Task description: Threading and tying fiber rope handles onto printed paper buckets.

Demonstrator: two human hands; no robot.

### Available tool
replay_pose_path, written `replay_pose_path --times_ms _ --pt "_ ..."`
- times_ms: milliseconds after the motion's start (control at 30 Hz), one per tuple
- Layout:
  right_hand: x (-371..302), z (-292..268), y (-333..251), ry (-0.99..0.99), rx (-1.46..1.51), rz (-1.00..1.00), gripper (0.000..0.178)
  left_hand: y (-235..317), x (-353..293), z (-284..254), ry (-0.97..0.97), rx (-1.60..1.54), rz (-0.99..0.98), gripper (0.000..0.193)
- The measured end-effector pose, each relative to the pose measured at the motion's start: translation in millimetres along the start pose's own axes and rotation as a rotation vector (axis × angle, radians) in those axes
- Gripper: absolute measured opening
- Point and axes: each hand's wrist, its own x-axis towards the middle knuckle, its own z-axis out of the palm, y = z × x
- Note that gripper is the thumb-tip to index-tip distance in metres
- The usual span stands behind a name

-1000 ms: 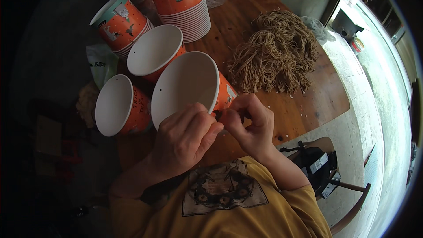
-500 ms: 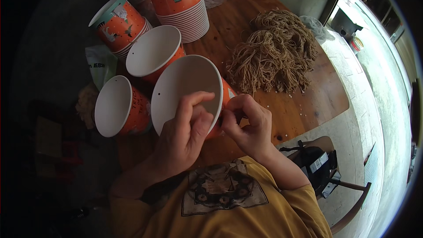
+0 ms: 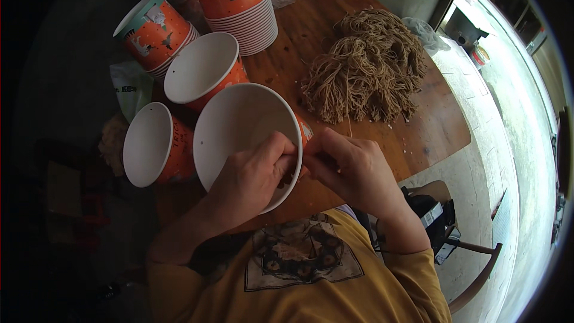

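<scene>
A large paper bucket (image 3: 239,113), white inside and orange outside, is tilted with its mouth toward me. My left hand (image 3: 254,170) reaches inside it at the right wall, fingers bent and pressed together. Just below those fingertips shows a small brown thing (image 3: 286,183), too dark to make out. Outside the same wall, my right hand (image 3: 356,164) pinches with thumb and forefinger close against the rim. Whatever either pinch holds is hidden. A small dark hole marks the bucket's left inner wall.
Two more tilted buckets, one at left (image 3: 148,143) and one behind (image 3: 200,66), stand beside it. Nested bucket stacks (image 3: 242,24) (image 3: 156,33) rise at the back. A heap of brown twine (image 3: 371,66) lies on the wooden table (image 3: 439,125). A chair (image 3: 478,281) stands at right.
My left hand has moved down into the bucket, its fingers closing near the right wall. The right hand has shifted slightly right and still pinches outside. The bucket has tipped a little toward me.
</scene>
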Motion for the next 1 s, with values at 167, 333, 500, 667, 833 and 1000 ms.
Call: replay_pose_path --times_ms 167,333,500,667,833,1000 --pt "-0.1 -4.8 1.6 -0.051 -0.061 0.075 0.016 3.7 6.8 1.3 -0.016 0.095 0.091 0.012" --pt "1.4 -4.2 8.5 -0.084 0.121 0.156 0.014 -6.2 13.9 1.0 0.037 0.133 0.127 0.009" --pt "-0.3 -4.4 14.2 -0.151 0.321 0.263 0.014 -10.5 15.7 -8.5 -0.029 -0.149 -0.048 0.006" --pt "-4.8 5.8 24.5 -0.076 0.525 0.309 0.016 -7.7 18.6 -11.0 -0.088 -0.372 -0.211 0.007" --pt "-3.4 12.0 25.1 -0.047 0.616 0.349 0.016 -15.5 18.9 -12.7 -0.121 -0.540 -0.323 0.004" --pt "-5.0 20.8 31.7 0.037 0.760 0.313 0.014 -6.1 22.6 -10.4 -0.063 -0.663 -0.351 0.006"
